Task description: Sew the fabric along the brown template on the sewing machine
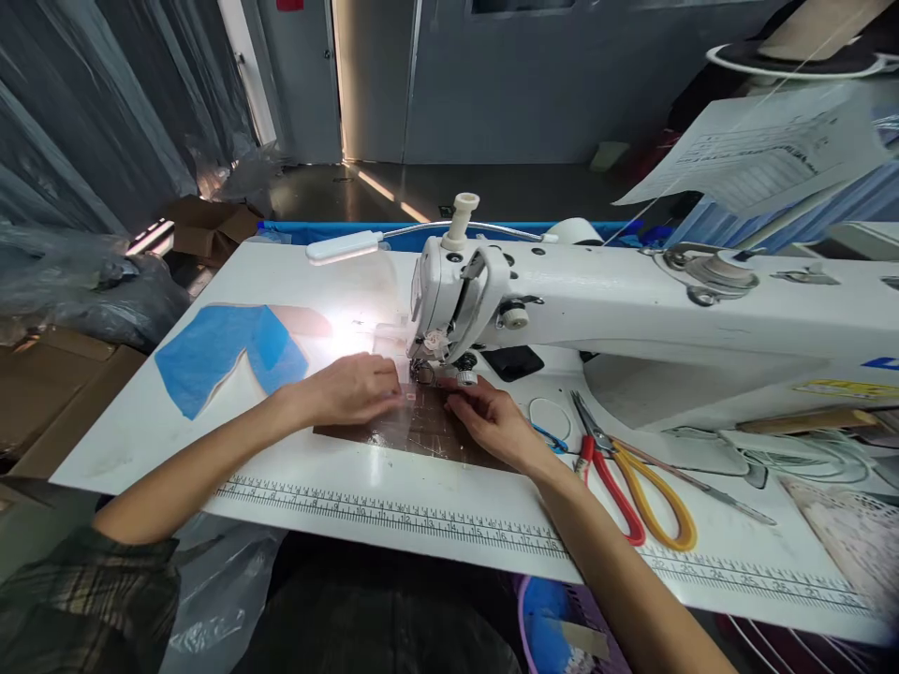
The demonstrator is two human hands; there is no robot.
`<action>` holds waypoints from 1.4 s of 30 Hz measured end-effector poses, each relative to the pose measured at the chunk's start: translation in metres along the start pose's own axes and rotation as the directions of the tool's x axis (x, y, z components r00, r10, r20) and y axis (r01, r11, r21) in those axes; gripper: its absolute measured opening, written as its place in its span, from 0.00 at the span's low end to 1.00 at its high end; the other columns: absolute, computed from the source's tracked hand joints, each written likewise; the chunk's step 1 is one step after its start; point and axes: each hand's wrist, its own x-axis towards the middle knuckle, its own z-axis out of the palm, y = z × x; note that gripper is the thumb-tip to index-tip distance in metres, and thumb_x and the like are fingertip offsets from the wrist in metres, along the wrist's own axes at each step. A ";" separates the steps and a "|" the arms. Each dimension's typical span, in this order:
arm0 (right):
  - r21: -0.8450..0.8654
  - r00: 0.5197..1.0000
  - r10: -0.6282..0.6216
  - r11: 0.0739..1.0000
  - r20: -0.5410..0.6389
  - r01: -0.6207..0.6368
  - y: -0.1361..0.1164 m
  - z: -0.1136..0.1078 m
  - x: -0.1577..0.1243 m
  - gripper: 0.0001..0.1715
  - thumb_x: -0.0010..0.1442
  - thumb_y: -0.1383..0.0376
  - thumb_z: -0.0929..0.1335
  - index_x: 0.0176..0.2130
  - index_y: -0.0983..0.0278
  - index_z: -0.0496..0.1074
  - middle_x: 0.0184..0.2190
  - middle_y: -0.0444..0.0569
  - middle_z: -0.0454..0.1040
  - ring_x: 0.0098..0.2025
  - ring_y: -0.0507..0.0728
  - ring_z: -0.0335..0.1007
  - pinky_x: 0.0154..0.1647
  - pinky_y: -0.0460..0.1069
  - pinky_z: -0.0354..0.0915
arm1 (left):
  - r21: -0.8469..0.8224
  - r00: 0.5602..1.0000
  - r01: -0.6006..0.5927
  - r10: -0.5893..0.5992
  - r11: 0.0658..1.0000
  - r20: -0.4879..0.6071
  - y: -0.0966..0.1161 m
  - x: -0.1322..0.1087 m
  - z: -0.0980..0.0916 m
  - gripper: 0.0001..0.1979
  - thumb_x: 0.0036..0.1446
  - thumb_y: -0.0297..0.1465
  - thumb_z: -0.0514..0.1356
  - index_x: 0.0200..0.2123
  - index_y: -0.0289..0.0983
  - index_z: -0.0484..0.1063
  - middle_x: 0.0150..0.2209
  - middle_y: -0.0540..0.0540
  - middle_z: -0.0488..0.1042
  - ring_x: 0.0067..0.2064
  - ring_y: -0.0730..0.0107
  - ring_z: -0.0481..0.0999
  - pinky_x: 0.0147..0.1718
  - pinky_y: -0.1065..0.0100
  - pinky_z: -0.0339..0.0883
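Note:
A white sewing machine (pixel 632 318) stands on a white table (pixel 393 505). Under its needle lies a clear plastic sheet (pixel 421 426) over a dark brown plate. My left hand (pixel 355 386) rests flat on the sheet just left of the presser foot, fingers stretched toward the needle. My right hand (pixel 492 417) lies on the sheet to the right of the needle, its fingers pressed down on the plastic near the foot. A small lamp (pixel 344 248) lights the spot.
A blue fabric piece (pixel 217 351) lies at the table's left. Scissors with red and yellow handles (pixel 632 477) and a small blue-handled snipper (pixel 552 435) lie right of my right hand. A ruler scale runs along the front edge. Paper sheets (pixel 765 150) hang above the machine.

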 end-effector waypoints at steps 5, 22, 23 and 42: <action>-0.019 0.984 0.005 1.000 0.176 -0.001 -0.010 -0.015 0.003 0.21 0.62 0.60 0.63 0.50 0.64 0.76 0.37 0.51 0.77 0.33 0.56 0.72 0.32 0.51 0.69 | -0.226 0.998 -0.048 0.054 0.973 0.017 0.009 -0.017 0.015 0.09 0.60 0.35 0.63 0.37 0.34 0.76 0.41 0.42 0.75 0.41 0.67 0.76 0.39 0.67 0.71; -0.142 0.991 -0.136 0.981 -0.010 0.134 0.003 0.007 0.008 0.18 0.64 0.64 0.61 0.47 0.62 0.77 0.36 0.51 0.77 0.34 0.56 0.72 0.37 0.50 0.69 | -0.367 0.923 -0.054 -0.094 0.929 -0.374 0.016 -0.017 0.025 0.09 0.63 0.30 0.59 0.33 0.33 0.76 0.38 0.39 0.78 0.41 0.67 0.78 0.36 0.66 0.77; -0.171 0.986 -0.168 0.971 0.012 0.167 0.002 0.008 0.006 0.20 0.65 0.64 0.61 0.50 0.61 0.76 0.38 0.52 0.77 0.36 0.56 0.73 0.38 0.51 0.69 | -0.339 0.921 -0.088 -0.053 0.937 -0.386 0.016 -0.016 0.026 0.09 0.63 0.29 0.59 0.33 0.33 0.76 0.38 0.39 0.78 0.40 0.67 0.79 0.36 0.66 0.77; -0.379 0.936 -0.332 0.856 0.119 0.352 0.006 0.020 -0.002 0.23 0.67 0.64 0.61 0.58 0.60 0.71 0.42 0.56 0.67 0.43 0.60 0.70 0.44 0.56 0.72 | -0.006 0.961 -0.194 0.189 0.981 -0.199 0.011 -0.022 0.032 0.09 0.65 0.31 0.58 0.34 0.37 0.77 0.38 0.46 0.81 0.37 0.68 0.77 0.38 0.64 0.69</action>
